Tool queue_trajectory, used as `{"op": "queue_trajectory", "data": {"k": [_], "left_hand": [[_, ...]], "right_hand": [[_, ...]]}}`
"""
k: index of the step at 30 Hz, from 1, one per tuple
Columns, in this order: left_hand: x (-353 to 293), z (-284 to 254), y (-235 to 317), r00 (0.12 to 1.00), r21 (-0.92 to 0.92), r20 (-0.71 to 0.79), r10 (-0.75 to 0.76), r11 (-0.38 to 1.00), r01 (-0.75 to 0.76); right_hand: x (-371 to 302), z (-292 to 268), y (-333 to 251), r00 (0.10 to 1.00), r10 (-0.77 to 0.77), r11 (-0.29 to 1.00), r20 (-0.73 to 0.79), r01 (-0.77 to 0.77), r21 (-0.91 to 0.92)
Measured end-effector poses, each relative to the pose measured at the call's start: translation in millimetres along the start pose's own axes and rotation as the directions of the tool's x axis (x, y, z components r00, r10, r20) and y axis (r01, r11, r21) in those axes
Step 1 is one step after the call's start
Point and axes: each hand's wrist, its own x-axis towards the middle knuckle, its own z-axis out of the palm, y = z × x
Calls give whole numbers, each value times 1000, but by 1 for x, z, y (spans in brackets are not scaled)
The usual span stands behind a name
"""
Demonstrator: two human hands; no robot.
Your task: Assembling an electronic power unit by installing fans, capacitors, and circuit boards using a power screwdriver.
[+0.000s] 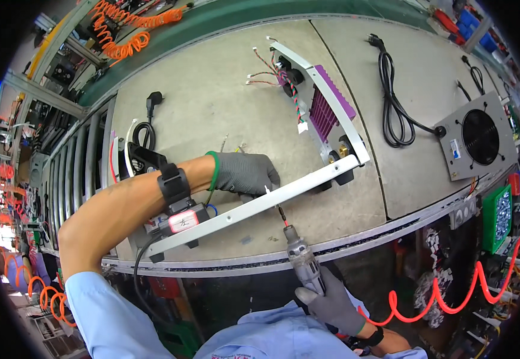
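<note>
My right hand (334,302), in a grey glove, is wrapped round a pneumatic screwdriver (305,260). Its bit points up at the near rail of a light metal frame (296,190), close to or touching the rail's outer side. On the inner side of that rail my left hand (245,172), in a grey glove with a green cuff, has its fingers curled down; what they hold, if anything, is hidden. A purple finned heat sink (331,102) is fixed to the frame's right side, with twisted wires (296,99) and white plugs at its far end.
A black power cord (385,90) runs to a grey fan panel (481,137) on the right. Another black plug (154,99) lies at the left, near metal rollers (74,173). A red coiled air hose (445,305) hangs at the lower right. The bench edge (260,267) is close to me.
</note>
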Motion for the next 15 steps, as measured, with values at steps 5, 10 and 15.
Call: {"op": "queue_trajectory", "data": {"k": [5,10,15], "left_hand": [[7,-4,-5,995,215,-17,98,972,-92],[9,-11,-10,989,356,-22,144,926,-127],[18,-12,-21,977,232,-30,210,952,-198]], "right_hand": [[2,8,7,999,41,999,-22,-40,29],[-4,8,-4,999,52,998,3,-52,47],[-11,6,-18,993,59,984,106,-76,160]]}}
